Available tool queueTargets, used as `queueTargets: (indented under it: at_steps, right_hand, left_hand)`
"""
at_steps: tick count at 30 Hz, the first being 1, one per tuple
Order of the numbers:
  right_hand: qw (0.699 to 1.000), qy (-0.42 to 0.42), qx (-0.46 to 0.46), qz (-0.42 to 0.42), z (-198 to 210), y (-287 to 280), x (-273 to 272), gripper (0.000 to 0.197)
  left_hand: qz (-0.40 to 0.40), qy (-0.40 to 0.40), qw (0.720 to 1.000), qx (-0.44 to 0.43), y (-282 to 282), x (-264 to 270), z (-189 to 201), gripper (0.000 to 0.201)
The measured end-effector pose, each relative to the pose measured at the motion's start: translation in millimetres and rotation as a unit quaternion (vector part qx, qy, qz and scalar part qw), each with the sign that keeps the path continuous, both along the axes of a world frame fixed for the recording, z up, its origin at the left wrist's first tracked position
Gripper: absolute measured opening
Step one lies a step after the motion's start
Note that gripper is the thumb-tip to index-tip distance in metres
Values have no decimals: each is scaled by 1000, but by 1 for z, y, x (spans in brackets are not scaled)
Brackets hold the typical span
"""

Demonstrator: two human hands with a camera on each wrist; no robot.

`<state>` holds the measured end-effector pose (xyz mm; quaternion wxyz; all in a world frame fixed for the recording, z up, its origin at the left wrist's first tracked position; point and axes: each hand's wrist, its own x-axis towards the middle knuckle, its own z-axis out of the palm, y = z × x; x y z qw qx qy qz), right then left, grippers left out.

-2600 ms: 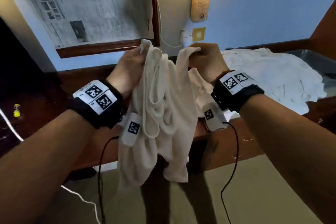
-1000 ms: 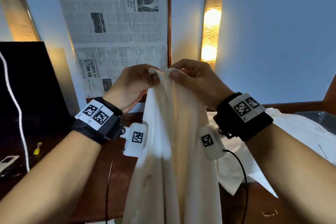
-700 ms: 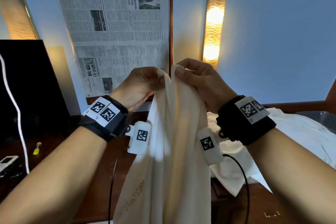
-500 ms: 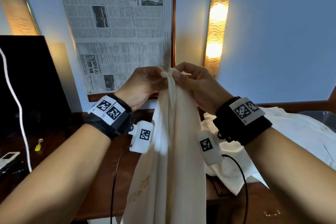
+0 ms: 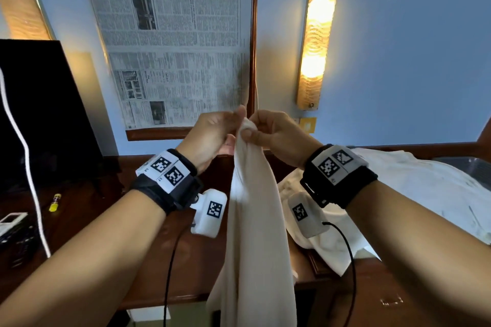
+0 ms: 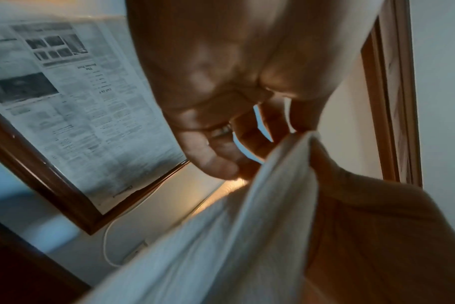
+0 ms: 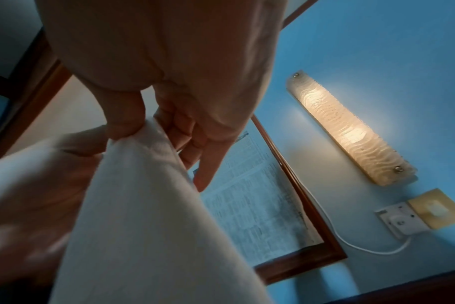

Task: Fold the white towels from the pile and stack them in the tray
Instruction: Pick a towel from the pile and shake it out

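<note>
Framed newspaper (image 5: 175,42); lit wall lamp (image 5: 317,34)

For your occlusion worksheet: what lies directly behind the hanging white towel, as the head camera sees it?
Behind the towel, held up by the left hand and right hand, runs the wooden table. The towel pile shows beside it. The covered table strip is hidden.

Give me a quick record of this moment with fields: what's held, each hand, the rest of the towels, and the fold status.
held item: long white cloth towel, hanging down from its top edge in front of the dark wooden desk
left hand: pinches the towel's top edge
right hand: pinches the same edge, thumb on the cloth
hands: close together at the top
pile of crumpled white towels: on the desk, to the right
fold status: not yet folded flat
</note>
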<state>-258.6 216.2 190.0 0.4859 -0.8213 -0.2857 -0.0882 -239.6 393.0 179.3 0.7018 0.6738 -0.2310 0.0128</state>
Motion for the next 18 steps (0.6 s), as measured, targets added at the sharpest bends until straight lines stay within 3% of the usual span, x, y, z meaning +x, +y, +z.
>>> queueTargets:
  at_steps: [5, 9, 11, 14, 18]
  right_hand:
    - [995, -66, -24, -69, -6, -10, -6, 13]
    - [995, -81, -21, -63, 1, -21, -3, 13]
    - [995, -78, -7, -65, 1, -29, -2, 14]
    - [992, -93, -6, -87, -3, -37, 1, 22]
    - [991, -76, 49, -98, -13, -42, -2, 19]
  left_hand:
    - [-35, 37, 999, -10, -7, -13, -29, 33]
    - [-62, 1, 998, -11, -17, -13, -28, 18]
    - [-32, -40, 998, 34, -22, -13, -23, 3]
    - [69, -124, 983, 113, -26, -6, -17, 14]
    - [122, -157, 973, 115, -36, -3, -8, 18]
